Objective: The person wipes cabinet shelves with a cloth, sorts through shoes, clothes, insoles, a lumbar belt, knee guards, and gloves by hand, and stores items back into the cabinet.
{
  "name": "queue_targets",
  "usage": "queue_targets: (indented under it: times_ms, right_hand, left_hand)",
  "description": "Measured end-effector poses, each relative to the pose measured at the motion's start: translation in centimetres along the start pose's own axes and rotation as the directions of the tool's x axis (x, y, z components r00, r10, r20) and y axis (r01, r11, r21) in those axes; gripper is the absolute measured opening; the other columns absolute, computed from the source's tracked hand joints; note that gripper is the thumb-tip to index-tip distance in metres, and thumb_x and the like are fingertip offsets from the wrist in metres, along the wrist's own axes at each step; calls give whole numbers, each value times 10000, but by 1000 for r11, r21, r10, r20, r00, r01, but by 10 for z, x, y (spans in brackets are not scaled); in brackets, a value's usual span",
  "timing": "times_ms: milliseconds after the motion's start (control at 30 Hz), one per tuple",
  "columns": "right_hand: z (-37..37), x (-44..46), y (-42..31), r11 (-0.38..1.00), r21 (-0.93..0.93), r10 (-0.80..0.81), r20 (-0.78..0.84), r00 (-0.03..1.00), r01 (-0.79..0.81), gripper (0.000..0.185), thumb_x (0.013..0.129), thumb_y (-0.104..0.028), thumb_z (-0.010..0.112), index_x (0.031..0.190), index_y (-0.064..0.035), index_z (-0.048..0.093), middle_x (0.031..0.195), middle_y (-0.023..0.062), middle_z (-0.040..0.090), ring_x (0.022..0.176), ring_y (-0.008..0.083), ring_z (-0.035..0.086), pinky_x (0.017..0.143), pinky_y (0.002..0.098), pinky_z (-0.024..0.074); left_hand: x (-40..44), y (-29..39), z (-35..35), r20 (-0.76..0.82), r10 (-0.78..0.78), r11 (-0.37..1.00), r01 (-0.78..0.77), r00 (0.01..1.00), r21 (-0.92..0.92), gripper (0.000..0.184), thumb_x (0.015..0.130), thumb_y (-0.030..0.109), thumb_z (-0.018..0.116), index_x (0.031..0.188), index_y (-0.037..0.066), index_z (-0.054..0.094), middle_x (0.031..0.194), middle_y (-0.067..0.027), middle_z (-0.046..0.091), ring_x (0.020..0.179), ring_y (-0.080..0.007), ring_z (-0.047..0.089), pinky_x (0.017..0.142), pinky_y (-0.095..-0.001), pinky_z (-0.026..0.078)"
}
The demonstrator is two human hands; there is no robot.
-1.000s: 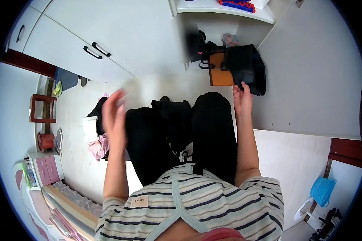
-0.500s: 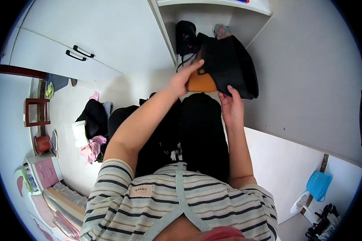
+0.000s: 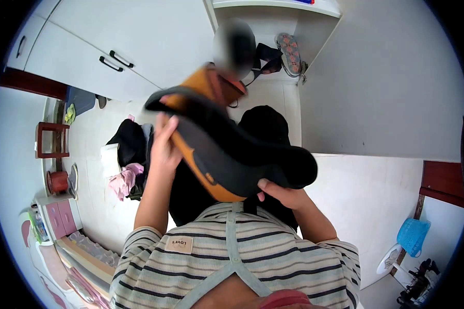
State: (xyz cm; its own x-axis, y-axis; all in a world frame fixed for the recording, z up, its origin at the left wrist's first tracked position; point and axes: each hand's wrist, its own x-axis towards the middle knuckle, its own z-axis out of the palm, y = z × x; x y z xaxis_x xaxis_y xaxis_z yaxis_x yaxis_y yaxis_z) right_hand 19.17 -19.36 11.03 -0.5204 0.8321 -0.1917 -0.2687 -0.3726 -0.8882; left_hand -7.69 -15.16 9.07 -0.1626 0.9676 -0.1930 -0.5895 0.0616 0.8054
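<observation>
A black and orange bag (image 3: pixel 224 157), its opening spread wide, is held over my lap. My left hand (image 3: pixel 166 147) grips its left edge. At the lower right, my right hand (image 3: pixel 282 194) pinches the rim between thumb and fingers. An orange and brown flap or part (image 3: pixel 206 85) sticks out at the bag's upper left and is smeared by motion. Beyond the bag, a patterned shoe sole (image 3: pixel 290 54) and a dark strapped item (image 3: pixel 267 57) are in the open cabinet compartment. A round blurred patch hides part of the compartment.
White cabinet doors (image 3: pixel 139 36) with black handles stand ahead, and an open grey door (image 3: pixel 381 82) is at the right. Clothes (image 3: pixel 126 144) lie in a pile on the floor to the left. A red-brown stool (image 3: pixel 51 140) stands farther left, and a blue bag (image 3: pixel 413 238) is at the lower right.
The bag has come out of the cabinet area toward my body and turned, its opening now wide. My left hand has moved back left with it, and my right hand has come down nearer my waist.
</observation>
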Motion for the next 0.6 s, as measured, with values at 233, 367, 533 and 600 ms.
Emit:
queue_targets:
  times_ms: [233, 367, 533, 600]
  right_hand:
    - [25, -2, 14, 994, -39, 107, 117, 987, -103, 147, 815, -160, 616, 772, -33, 554, 588, 9, 533, 502, 91, 504, 475, 231, 418]
    - [3, 30, 57, 951, -262, 208, 141, 968, -166, 212, 832, -155, 536, 965, 4, 488, 735, 78, 560, 521, 131, 534, 491, 263, 448]
    - [0, 37, 80, 804, -571, 260, 90, 961, -165, 434, 805, -181, 544, 1161, 49, 451, 925, 175, 611, 780, 236, 607, 726, 342, 486]
    - [12, 39, 59, 826, -560, 252, 256, 933, -70, 490, 791, -194, 545, 1217, 20, 432, 981, 201, 607, 880, 281, 599, 799, 348, 462]
  left_hand:
    - [-140, 49, -53, -128, 404, 877, -344, 906, 334, 766, 748, 159, 681, 1377, 87, 249, 1216, -97, 486, 1103, -234, 509, 926, -356, 437]
    - [-192, 60, -96, -203, -115, 769, 217, 972, 601, 436, 815, 96, 606, 1198, 1, 421, 899, -125, 627, 681, -169, 617, 641, -292, 503]
    - [-188, 103, -83, -259, 359, 472, 65, 897, 879, 244, 886, 131, 510, 1105, 28, 536, 625, -16, 533, 506, -48, 460, 446, -172, 343]
    - [-167, 109, -48, -72, 480, 357, -120, 874, 926, 262, 860, 87, 537, 1115, 27, 534, 644, 0, 523, 602, -54, 498, 537, -184, 393]
